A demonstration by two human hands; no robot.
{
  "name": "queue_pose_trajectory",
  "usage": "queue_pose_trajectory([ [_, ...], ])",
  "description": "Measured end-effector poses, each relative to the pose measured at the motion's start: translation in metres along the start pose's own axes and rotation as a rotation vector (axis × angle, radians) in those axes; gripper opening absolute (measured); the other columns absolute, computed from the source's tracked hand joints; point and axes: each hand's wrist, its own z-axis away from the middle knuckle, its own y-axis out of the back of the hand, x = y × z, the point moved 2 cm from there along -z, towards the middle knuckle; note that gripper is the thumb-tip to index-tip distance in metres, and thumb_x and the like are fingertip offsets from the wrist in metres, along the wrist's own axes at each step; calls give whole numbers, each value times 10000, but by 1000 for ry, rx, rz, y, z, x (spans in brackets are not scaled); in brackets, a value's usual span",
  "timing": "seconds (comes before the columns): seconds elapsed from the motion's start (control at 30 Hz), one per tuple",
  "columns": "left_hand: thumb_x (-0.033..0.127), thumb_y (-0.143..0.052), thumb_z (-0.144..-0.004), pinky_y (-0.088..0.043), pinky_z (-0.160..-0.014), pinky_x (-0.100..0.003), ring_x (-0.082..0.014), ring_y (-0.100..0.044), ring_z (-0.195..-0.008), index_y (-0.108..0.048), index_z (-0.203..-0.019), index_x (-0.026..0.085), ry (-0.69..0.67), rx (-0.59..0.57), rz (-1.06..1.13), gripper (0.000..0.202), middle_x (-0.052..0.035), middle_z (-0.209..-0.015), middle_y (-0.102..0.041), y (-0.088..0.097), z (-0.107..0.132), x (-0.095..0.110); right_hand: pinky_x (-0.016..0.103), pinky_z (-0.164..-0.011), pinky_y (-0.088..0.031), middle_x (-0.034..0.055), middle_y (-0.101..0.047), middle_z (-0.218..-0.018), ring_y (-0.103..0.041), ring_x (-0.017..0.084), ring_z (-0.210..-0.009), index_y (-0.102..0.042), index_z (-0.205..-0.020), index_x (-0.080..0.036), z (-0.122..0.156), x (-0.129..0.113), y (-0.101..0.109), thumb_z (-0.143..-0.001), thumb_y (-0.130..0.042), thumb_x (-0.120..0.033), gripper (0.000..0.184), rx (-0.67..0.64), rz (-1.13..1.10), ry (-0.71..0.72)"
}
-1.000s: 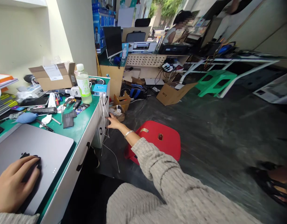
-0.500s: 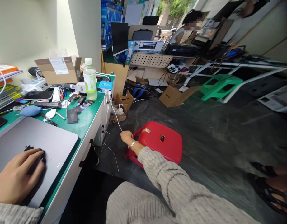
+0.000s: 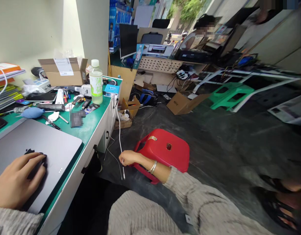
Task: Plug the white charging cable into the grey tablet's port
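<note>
My left hand (image 3: 18, 182) rests on the lid of a closed grey laptop (image 3: 59, 143), its fingers stretched out and loosely curved beside the black logo. Under the palm is a dark patch, apparently shadow. At the desk's side, low above the floor, my right hand (image 3: 127, 158) pinches a white cable (image 3: 119, 130). The cable runs down from a blue-and-white charger box (image 3: 111, 89) on the desk corner, and its plug end hangs just below my fingers. A red plastic stool (image 3: 172, 150) stands on the floor behind my right wrist.
A drink bottle (image 3: 96, 86), an open cardboard box (image 3: 64, 73), a blue air blower (image 3: 32, 112) and small tools crowd the green desk. Other cables hang by the drawers. A floor carton (image 3: 182, 102) and green stool (image 3: 230, 94) stand farther off. Another person's sandaled feet (image 3: 280, 202) are at right.
My right hand has moved left and down along the white cable, closer to its plug end, which now shows below my fingers. My left hand stays on the laptop.
</note>
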Motion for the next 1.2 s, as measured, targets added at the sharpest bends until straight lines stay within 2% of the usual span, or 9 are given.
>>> queue_pose_trajectory([
  [0.1, 340, -388, -906, -425, -748, -348, -258, -568, -925, -569, -1093, 175, -18, 7, -3, 308, -96, -1076, -579, 2, -1, 1, 191, -601, -346, -48, -673, -721, -600, 96, -707, -706, -794, -232, 30, -24, 18, -714, -628, -201, 116, 45, 28, 160],
  [0.17, 333, -395, -908, -425, -753, -352, -258, -565, -918, -565, -1095, 169, -28, 15, -2, 301, -98, -1075, -575, 3, -2, 2, 197, -563, -308, -60, -624, -598, -570, 84, -627, -706, -808, -253, 51, -38, 35, -745, -601, -187, 139, 165, 89, 215],
  [0.3, 319, -402, -909, -427, -757, -359, -259, -561, -927, -558, -1098, 166, -17, -1, -3, 289, -101, -1082, -568, 4, -2, 4, 238, -508, -219, -30, -596, -673, -484, 83, -572, -705, -771, -253, 90, -64, 74, -811, -601, -226, 115, 579, 293, 273],
  [0.47, 321, -403, -902, -446, -737, -368, -255, -578, -898, -564, -1081, 166, -44, 18, -13, 287, -103, -1062, -577, 5, -1, 2, 274, -707, -385, 48, -582, -828, -512, 145, -783, -656, -717, -180, 119, -86, 112, -877, -544, -252, 208, 932, 208, 598],
  [0.53, 319, -399, -903, -458, -729, -375, -258, -588, -891, -570, -1068, 163, -46, 23, -13, 285, -108, -1056, -583, 5, -1, 2, 291, -787, -416, 56, -607, -856, -536, 148, -829, -620, -794, -155, 121, -92, 118, -885, -506, -199, 152, 927, 54, 712],
  [0.63, 340, -383, -904, -470, -735, -388, -267, -600, -892, -566, -1062, 179, -33, 27, 1, 291, -115, -1061, -593, 4, -2, 2, 231, -702, -442, 19, -626, -801, -562, 111, -728, -581, -898, -149, 115, -102, 114, -858, -472, -105, 125, 767, -110, 754],
  [0.83, 331, -410, -894, -493, -750, -393, -281, -609, -912, -612, -1042, 139, 25, 0, 32, 316, -131, -1050, -621, 5, 1, 10, 209, -689, -423, 5, -650, -830, -577, 103, -721, -615, -902, -164, 96, -134, 90, -851, -504, -120, 130, 500, -22, 863],
  [1.03, 303, -403, -892, -501, -783, -408, -270, -593, -938, -646, -1014, 112, 112, -45, 114, 332, -123, -1046, -634, 5, 5, 13, 205, -602, -370, 26, -595, -851, -524, 99, -687, -617, -909, -152, 77, -163, 80, -924, -473, -286, 197, 450, 40, 946],
  [1.2, 307, -408, -893, -501, -768, -414, -275, -588, -947, -643, -1022, 121, 126, -56, 129, 327, -119, -1056, -629, 4, 5, 13, 197, -579, -342, -11, -629, -772, -544, 84, -658, -632, -889, -174, 68, -180, 75, -932, -443, -240, 205, 520, 27, 922],
])
